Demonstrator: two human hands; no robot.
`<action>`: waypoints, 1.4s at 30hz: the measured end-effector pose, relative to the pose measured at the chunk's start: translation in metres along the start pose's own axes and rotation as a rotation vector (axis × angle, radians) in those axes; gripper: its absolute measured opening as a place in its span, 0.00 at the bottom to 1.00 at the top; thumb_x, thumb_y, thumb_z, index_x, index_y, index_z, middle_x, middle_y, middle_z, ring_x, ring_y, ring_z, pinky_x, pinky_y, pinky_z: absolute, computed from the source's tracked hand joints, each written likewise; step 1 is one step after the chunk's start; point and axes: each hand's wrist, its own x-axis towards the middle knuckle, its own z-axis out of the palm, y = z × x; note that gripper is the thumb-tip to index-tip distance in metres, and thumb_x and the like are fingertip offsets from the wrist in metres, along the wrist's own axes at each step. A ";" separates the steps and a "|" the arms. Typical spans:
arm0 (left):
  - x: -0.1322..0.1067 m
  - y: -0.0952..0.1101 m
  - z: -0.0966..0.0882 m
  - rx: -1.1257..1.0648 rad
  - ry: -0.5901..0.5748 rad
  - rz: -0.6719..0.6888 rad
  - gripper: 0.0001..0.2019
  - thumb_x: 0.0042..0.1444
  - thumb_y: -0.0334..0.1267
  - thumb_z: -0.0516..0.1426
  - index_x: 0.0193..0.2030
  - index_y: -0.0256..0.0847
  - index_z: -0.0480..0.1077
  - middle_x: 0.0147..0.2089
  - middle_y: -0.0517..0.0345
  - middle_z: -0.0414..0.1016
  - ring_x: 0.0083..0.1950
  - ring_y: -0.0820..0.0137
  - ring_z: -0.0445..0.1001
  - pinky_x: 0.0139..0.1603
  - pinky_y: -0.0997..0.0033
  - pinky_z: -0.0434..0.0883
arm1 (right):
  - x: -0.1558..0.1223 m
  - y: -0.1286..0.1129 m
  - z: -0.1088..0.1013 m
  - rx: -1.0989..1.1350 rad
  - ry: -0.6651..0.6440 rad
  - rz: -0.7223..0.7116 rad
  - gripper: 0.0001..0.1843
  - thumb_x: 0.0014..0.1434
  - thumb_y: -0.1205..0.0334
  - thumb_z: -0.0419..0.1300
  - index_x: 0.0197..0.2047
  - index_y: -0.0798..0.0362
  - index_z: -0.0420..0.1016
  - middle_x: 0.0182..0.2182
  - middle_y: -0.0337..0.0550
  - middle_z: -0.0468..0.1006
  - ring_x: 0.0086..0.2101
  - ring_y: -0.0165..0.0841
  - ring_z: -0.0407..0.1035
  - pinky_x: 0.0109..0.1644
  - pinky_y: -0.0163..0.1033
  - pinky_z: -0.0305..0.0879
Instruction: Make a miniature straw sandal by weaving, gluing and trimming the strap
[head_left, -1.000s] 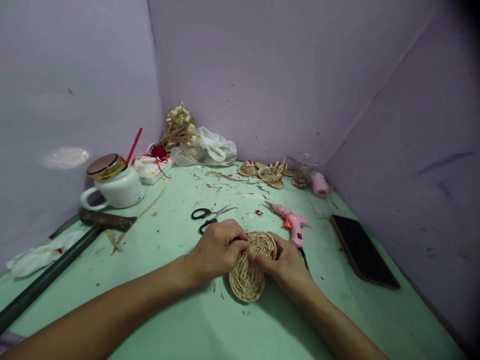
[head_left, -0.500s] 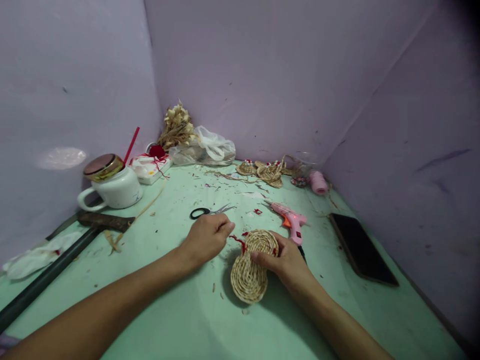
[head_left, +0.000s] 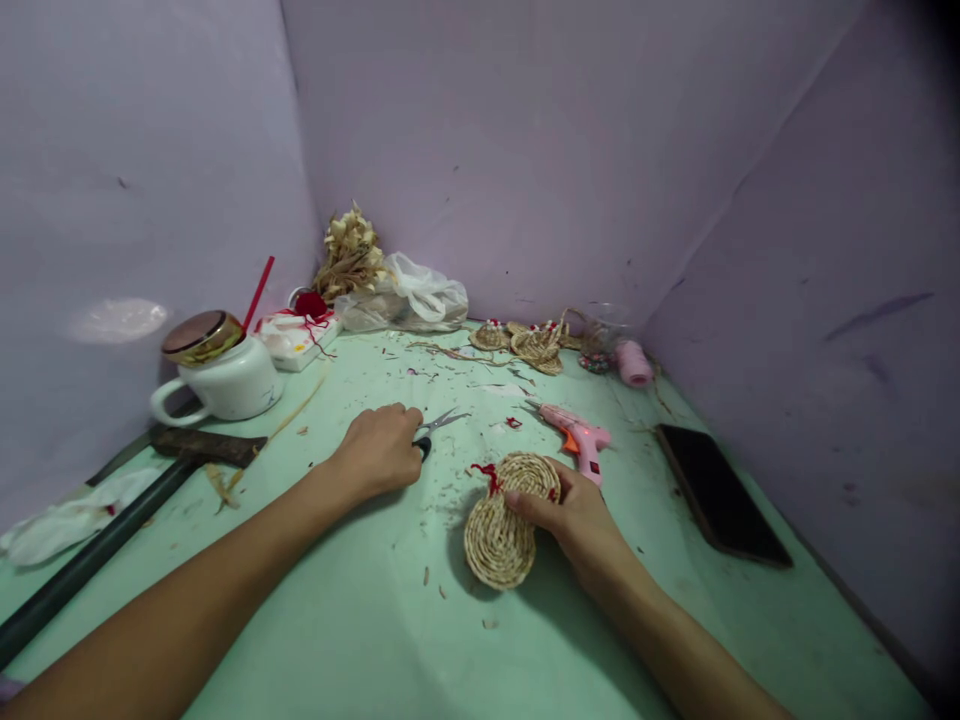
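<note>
My left hand (head_left: 379, 450) is closed over the handles of a small pair of scissors (head_left: 448, 419) on the table. The blades point right, and one black handle loop shows beside my fingers. In my right hand (head_left: 577, 510) is a figure-eight piece of coiled, braided straw (head_left: 501, 540), pinched between thumb and fingers at its right side. Red yarn (head_left: 491, 476) is tied around its narrow waist, with a loose end sticking out left. Just beyond my right hand lies a pink glue gun (head_left: 576, 435) with a lit red switch.
Left are a white mug (head_left: 232, 382) with a jar lid on top, and a hammer (head_left: 202, 447). A phone (head_left: 720, 495) lies right. Along the back are a plastic bag (head_left: 412, 293), finished straw pieces (head_left: 538, 345) and a pink thread spool (head_left: 634, 363). Scraps litter the green table (head_left: 360, 620).
My left hand has moved left from near the straw piece onto the scissors and taken hold of their handles, turning them slightly. My right hand keeps the straw piece almost in place.
</note>
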 end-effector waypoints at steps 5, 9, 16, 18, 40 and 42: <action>0.000 0.001 0.003 0.023 0.018 0.002 0.15 0.46 0.31 0.51 0.42 0.39 0.67 0.40 0.44 0.72 0.38 0.55 0.71 0.34 0.58 0.64 | 0.001 0.000 -0.001 0.013 0.024 -0.001 0.16 0.39 0.63 0.67 0.33 0.55 0.72 0.29 0.43 0.79 0.31 0.39 0.73 0.37 0.42 0.69; 0.001 0.000 -0.005 -0.267 0.037 -0.050 0.18 0.47 0.34 0.52 0.48 0.42 0.63 0.41 0.49 0.73 0.38 0.61 0.72 0.36 0.62 0.67 | 0.004 -0.001 -0.006 0.114 0.053 -0.004 0.16 0.38 0.63 0.68 0.33 0.55 0.73 0.28 0.42 0.78 0.29 0.37 0.72 0.37 0.41 0.68; -0.002 0.001 -0.017 -1.205 -0.306 -0.105 0.26 0.39 0.31 0.57 0.50 0.36 0.65 0.36 0.51 0.76 0.35 0.69 0.73 0.32 0.71 0.67 | 0.010 -0.009 -0.018 0.235 0.095 0.028 0.14 0.38 0.63 0.67 0.32 0.55 0.73 0.28 0.44 0.78 0.29 0.38 0.72 0.36 0.42 0.68; -0.003 0.003 -0.017 -1.175 -0.352 -0.069 0.28 0.41 0.34 0.58 0.53 0.36 0.64 0.33 0.54 0.76 0.32 0.70 0.72 0.31 0.70 0.67 | 0.010 -0.011 -0.021 0.238 0.115 0.030 0.15 0.38 0.62 0.67 0.32 0.55 0.73 0.29 0.44 0.78 0.29 0.38 0.72 0.36 0.43 0.67; -0.010 0.002 -0.015 -0.047 -0.026 0.705 0.26 0.45 0.25 0.51 0.53 0.45 0.66 0.38 0.55 0.73 0.39 0.67 0.68 0.47 0.63 0.57 | 0.007 -0.014 -0.027 0.157 -0.263 0.103 0.10 0.41 0.64 0.66 0.30 0.58 0.74 0.24 0.43 0.77 0.24 0.32 0.71 0.30 0.36 0.67; -0.011 0.004 -0.017 -0.036 -0.072 0.733 0.27 0.45 0.24 0.50 0.54 0.46 0.65 0.36 0.57 0.73 0.38 0.67 0.68 0.46 0.63 0.57 | 0.006 -0.014 -0.025 0.161 -0.279 0.129 0.11 0.42 0.61 0.66 0.29 0.59 0.74 0.22 0.43 0.76 0.23 0.32 0.70 0.28 0.35 0.66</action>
